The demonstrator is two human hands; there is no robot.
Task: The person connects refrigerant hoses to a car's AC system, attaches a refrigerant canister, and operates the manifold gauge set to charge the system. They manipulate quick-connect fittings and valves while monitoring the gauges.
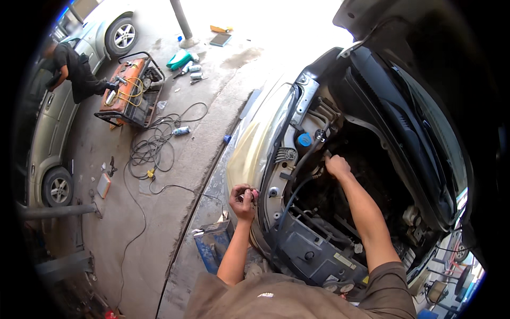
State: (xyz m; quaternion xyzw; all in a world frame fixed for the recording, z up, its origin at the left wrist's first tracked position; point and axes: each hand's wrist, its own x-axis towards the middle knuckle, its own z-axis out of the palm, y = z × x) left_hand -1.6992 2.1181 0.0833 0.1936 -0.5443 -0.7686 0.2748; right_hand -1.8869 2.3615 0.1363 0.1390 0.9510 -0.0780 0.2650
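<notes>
"While the right hand (339, 167) reaches into the engine bay (372, 159), is it gripping anything?"
"Can't tell; its fingertips are unclear, right of the blue cap (304, 140)."
"And the left hand (243, 203)?"
"Pinching a small reddish thing (255, 195) by the headlight's (255, 146) near end."

Left forearm (235, 257) is pretty short from this angle, coming up from the near side and leaning a touch right. Left hand (243, 206) is at the end of it, fingers curled in toward the thumb like a pinch. Right arm (370, 226) is way more stretched out, bare past the elbow, slanting far and left. Right hand (338, 166) sits farther out than the left one, knuckles bunched, fingertips too dark to make out tbh.
</notes>
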